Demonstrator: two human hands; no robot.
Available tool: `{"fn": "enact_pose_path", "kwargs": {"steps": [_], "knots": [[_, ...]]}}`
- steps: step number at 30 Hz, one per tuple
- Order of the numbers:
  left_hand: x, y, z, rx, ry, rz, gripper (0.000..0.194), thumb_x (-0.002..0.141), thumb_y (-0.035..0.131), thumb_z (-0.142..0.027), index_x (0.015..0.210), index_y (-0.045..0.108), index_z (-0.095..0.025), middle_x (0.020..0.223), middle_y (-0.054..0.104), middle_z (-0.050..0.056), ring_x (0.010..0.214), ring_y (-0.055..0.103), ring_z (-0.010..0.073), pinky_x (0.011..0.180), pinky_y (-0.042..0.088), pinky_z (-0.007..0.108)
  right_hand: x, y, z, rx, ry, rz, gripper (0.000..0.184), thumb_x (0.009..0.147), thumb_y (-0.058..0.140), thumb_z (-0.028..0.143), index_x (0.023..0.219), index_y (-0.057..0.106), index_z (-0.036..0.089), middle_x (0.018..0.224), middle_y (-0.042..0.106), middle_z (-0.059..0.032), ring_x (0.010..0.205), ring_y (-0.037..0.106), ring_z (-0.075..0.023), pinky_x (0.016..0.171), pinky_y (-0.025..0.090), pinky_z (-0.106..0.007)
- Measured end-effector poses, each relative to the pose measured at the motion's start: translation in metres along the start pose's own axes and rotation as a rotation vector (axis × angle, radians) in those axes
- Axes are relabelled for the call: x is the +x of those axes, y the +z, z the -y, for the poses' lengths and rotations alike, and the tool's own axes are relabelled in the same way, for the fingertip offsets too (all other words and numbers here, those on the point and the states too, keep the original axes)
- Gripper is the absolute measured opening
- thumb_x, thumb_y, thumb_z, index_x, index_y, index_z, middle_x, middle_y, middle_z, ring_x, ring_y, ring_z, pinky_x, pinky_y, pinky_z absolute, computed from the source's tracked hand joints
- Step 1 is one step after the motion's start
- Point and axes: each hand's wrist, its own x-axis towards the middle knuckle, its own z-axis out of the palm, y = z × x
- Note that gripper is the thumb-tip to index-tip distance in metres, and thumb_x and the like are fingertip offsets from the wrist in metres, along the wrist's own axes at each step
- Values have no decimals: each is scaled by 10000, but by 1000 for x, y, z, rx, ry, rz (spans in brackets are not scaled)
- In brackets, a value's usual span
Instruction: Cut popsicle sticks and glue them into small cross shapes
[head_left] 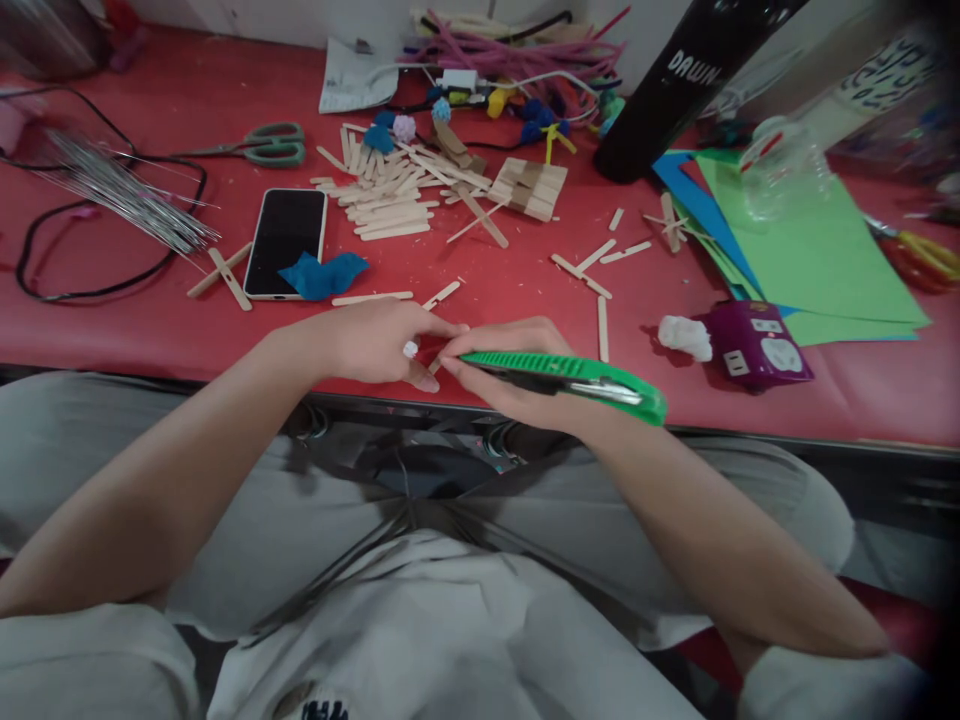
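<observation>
My right hand [517,370] is wrapped around a green box cutter [592,372], whose front end points left at the table's near edge. My left hand [367,340] rests just left of it, thumb and fingers closing on a small wooden craft stick [436,366] that is mostly hidden. A small white thing [410,349] shows at a left finger. Just beyond the left hand lie another craft stick [373,298] and a short notched stick piece [441,294].
A phone [286,240] with a blue crumpled piece [324,275] lies to the left. Craft sticks [390,195] are heaped behind. Scissors [274,146], metal wires [139,195], a black bottle [679,85], green paper [825,240] and a purple plug adapter [759,345] surround the work area.
</observation>
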Motion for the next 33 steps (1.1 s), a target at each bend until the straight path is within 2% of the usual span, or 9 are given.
{"fn": "enact_pose_path", "kwargs": {"steps": [4,10,18,20,23,27,30,33], "knots": [[2,0,1,52,-5,-38,442,769,683,-469,1174,686,-294,904,731,-8,889,634,211,749,391,286,2,-4,1,-43,104,41,169,903,625,350,894,732,220,798,752,-18,738,699,-168,699,534,-263],[2,0,0,51,-2,-45,458,770,684,-474,1193,682,-297,902,729,-3,892,619,216,737,375,287,4,-5,4,-22,85,14,152,902,627,356,889,735,249,797,763,-1,695,697,-170,670,558,-289],[2,0,0,37,-5,-33,515,767,681,-461,1260,649,-317,1030,744,-6,977,635,220,812,399,283,2,-6,-2,-40,44,24,118,883,652,320,905,748,255,812,768,-2,710,712,-176,658,558,-278],[2,-1,0,34,-11,-25,510,771,681,-436,1265,647,-312,1033,747,-4,965,636,215,815,400,283,2,-6,-2,-42,25,36,139,879,653,321,909,756,231,815,769,-12,687,702,-166,664,550,-270],[2,-1,-1,50,-13,-27,520,770,682,-456,1265,649,-301,1011,746,5,943,636,219,784,400,283,3,-5,-4,-53,69,30,188,894,632,328,893,754,185,793,766,-38,704,707,-173,663,541,-260],[3,-1,-2,59,-15,-21,503,769,678,-445,1252,657,-309,1006,741,-8,943,638,211,794,402,275,2,-3,-10,-43,15,15,211,897,637,361,905,766,193,796,767,-28,688,701,-160,686,540,-256],[4,-1,-1,86,-37,-28,504,757,678,-479,1225,673,-294,980,736,4,945,632,219,796,404,281,1,-3,-14,-31,57,24,232,919,608,372,945,760,199,771,765,-26,671,700,-158,669,547,-253],[4,0,0,66,-37,-24,487,760,677,-472,1218,674,-304,1035,737,1,969,623,215,807,401,282,0,-3,-14,-39,-24,31,218,921,603,352,934,764,206,825,773,-27,709,713,-158,682,545,-249]]}}
